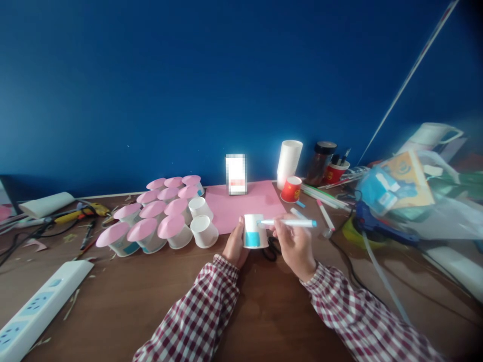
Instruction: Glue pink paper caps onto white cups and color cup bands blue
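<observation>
Gripping upside-down white cup (253, 219) with blue patch (252, 239) in left hand (234, 245), by pink sheet (256, 197) on bench (269, 311), and pinching white-and-blue marker (296, 222) in right hand (296, 247), pointed at side of cup.

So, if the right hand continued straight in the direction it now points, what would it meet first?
Most likely the white cup held in the left hand: the marker in the right hand points at it, though whether the tip touches is unclear.
</observation>
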### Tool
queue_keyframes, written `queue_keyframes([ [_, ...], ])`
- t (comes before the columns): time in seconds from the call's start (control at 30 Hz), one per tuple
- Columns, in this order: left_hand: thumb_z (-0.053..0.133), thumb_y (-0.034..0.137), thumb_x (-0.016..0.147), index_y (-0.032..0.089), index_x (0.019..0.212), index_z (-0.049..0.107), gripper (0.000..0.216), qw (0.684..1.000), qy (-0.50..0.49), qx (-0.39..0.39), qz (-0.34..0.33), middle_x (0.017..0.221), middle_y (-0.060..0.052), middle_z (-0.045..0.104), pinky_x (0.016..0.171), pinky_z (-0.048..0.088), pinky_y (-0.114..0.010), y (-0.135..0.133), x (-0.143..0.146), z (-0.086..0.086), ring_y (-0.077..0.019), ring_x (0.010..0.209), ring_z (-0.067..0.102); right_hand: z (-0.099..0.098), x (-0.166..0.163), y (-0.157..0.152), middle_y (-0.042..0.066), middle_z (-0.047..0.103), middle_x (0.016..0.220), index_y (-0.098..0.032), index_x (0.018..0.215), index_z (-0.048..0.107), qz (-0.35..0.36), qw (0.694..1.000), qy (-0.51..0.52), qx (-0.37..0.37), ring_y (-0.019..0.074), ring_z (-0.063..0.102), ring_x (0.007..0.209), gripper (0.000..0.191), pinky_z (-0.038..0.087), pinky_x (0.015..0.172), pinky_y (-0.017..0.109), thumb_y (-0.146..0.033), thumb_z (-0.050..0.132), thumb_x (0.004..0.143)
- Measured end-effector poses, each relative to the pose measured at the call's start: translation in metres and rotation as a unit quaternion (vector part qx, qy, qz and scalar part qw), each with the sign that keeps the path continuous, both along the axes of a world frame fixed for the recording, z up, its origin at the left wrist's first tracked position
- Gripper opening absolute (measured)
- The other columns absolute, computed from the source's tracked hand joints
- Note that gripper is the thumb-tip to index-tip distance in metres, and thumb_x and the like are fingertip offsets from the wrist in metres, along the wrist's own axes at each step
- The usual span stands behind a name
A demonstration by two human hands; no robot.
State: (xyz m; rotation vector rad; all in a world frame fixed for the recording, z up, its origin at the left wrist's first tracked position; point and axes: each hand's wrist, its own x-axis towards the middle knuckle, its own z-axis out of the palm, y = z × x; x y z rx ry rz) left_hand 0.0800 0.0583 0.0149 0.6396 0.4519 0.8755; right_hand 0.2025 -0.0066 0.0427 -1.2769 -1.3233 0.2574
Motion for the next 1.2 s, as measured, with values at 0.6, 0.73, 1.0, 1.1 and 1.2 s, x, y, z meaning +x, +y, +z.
queue_keyframes([
  [0.6,0.045,0.048,0.084,0.006,0.098,0.062,0.047,1.0,0.004,0.0,0.008,0.094,-0.015,0.067,0.091,0.043,-0.039,0.0013,-0.0004,-0.0015,-0.0273,0.099,0.06,-0.0006,0.0001,0.0003,0.002,0.06,0.07,-0.018,0.084,0.056,0.003,1.0,-0.003,-0.004,0.0128,0.059,0.06,0.015,0.05,0.056,0.023,-0.031,0.048,0.088],
  [0.73,0.044,0.047,0.085,0.005,0.098,0.062,0.048,1.0,0.006,-0.005,0.013,0.093,-0.015,0.067,0.091,0.043,-0.039,0.0009,-0.0005,-0.0007,-0.0271,0.098,0.06,-0.0026,0.001,0.0004,0.003,0.06,0.071,-0.018,0.085,0.055,0.014,1.0,0.005,-0.004,0.0134,0.06,0.062,0.016,0.052,0.056,0.024,-0.031,0.047,0.088],
  [1.0,0.043,0.048,0.085,0.006,0.098,0.062,0.048,1.0,0.005,-0.008,0.015,0.093,-0.015,0.067,0.09,0.044,-0.04,-0.0002,-0.0002,0.0009,-0.0269,0.097,0.06,-0.0042,-0.0014,0.0006,0.002,0.06,0.07,-0.018,0.084,0.056,0.007,0.999,0.032,0.006,0.0129,0.059,0.06,0.017,0.052,0.054,0.024,-0.032,0.047,0.088],
  [1.1,0.043,0.048,0.085,0.006,0.098,0.062,0.048,1.0,0.008,-0.005,0.018,0.091,-0.015,0.068,0.089,0.044,-0.04,0.0005,0.0002,-0.0002,-0.0268,0.096,0.061,-0.0044,-0.0023,0.0004,0.002,0.06,0.07,-0.018,0.084,0.056,0.011,0.999,0.032,0.004,0.0127,0.059,0.06,0.016,0.051,0.055,0.024,-0.031,0.048,0.088],
  [1.2,0.044,0.049,0.084,0.006,0.097,0.062,0.048,1.0,0.009,0.0,0.019,0.091,-0.014,0.068,0.09,0.044,-0.039,0.001,0.0006,-0.0012,-0.0268,0.095,0.061,-0.006,-0.0029,0.0003,0.002,0.061,0.069,-0.018,0.085,0.056,0.013,0.999,0.031,-0.004,0.0134,0.06,0.059,0.016,0.052,0.055,0.024,-0.032,0.048,0.088],
])
